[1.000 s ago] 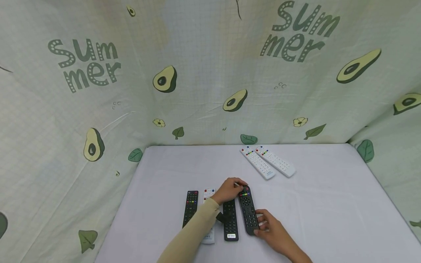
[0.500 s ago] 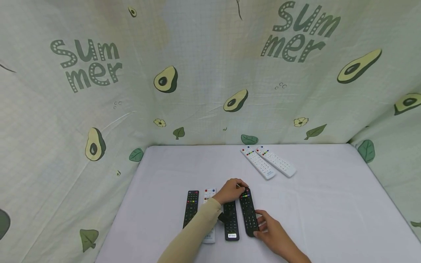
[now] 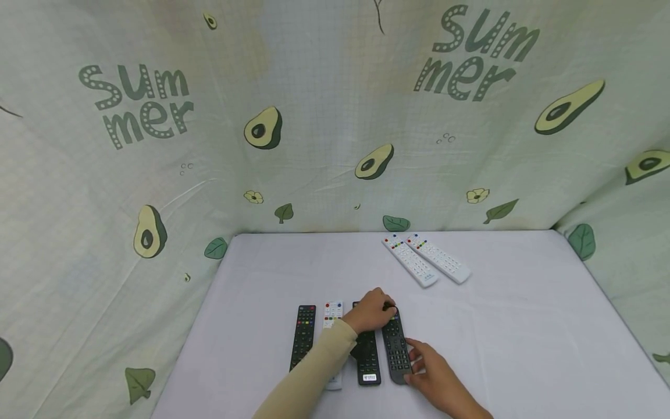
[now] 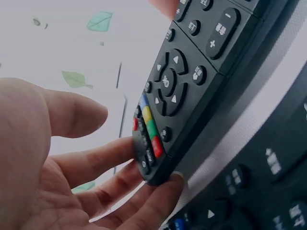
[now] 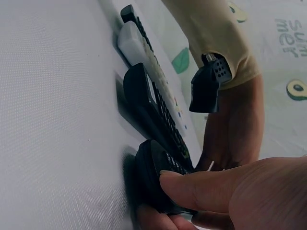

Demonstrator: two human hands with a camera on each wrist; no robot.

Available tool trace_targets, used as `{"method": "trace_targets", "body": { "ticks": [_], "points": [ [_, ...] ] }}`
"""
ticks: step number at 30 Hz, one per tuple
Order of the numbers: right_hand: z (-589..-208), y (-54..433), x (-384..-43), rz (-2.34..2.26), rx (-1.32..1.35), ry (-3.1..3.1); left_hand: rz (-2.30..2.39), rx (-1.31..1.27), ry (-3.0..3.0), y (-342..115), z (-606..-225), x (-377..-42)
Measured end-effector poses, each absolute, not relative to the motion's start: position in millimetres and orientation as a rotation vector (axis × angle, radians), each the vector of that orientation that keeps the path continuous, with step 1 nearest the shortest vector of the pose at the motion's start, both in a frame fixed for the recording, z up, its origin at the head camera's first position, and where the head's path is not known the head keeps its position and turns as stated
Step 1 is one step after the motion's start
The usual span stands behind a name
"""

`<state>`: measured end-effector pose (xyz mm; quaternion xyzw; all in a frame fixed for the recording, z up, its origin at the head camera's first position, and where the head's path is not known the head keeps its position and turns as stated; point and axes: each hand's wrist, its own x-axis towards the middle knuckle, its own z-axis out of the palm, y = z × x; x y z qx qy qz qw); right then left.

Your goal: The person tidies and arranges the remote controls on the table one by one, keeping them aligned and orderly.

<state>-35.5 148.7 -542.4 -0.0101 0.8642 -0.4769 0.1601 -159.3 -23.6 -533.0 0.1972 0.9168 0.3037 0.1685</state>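
Observation:
A black remote control [image 3: 396, 343] with colored buttons lies on the white tabletop, slightly slanted. My left hand [image 3: 373, 309] reaches across to its far end. In the left wrist view, fingers of this hand [image 4: 43, 191] touch that end while the thumb stands apart. My right hand [image 3: 437, 375] holds the near end. Its thumb [image 5: 180, 184] presses on the top face in the right wrist view, with fingers at the side and edge. Just left lies another black remote [image 3: 369, 364] with a white label, partly hidden under the left wrist.
A white remote [image 3: 332, 311] and a further black remote [image 3: 302, 331] lie to the left, both partly covered by the left sleeve [image 3: 314, 372]. Two white remotes [image 3: 410, 262] lie slanted at the back. A patterned curtain [image 3: 314, 116] hangs behind the table [image 3: 523, 326].
The black remote has slid slightly toward the near edge. My left hand has shifted a little nearer and turned over its far end; the right hand has moved slightly nearer with it.

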Motion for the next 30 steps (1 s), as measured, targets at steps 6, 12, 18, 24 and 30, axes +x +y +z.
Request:
{"method": "trace_targets", "body": {
  "ticks": [6, 12, 18, 24, 30],
  "points": [
    [-541.6, 150.1, -34.2, -1.355, -0.058, 2.492, 0.737, 0.574, 2.668, -18.6, -523.4, -152.5],
    [-539.5, 157.0, -38.6, -1.400, -0.073, 2.537, 0.671, 0.546, 2.713, -14.7, -518.5, -150.8],
    [-537.3, 171.2, -60.8, -1.355, -0.012, 2.673, 0.741, 0.500, 2.768, -18.5, -518.9, -154.9],
    [-540.0, 188.7, -91.6, -1.355, 0.029, 2.763, 0.929, 0.397, 2.789, -24.9, -521.1, -160.9],
    [-550.5, 199.0, -124.9, -1.385, 0.134, 2.819, 1.082, 0.269, 2.731, -29.2, -522.4, -170.6]
  ]
}}
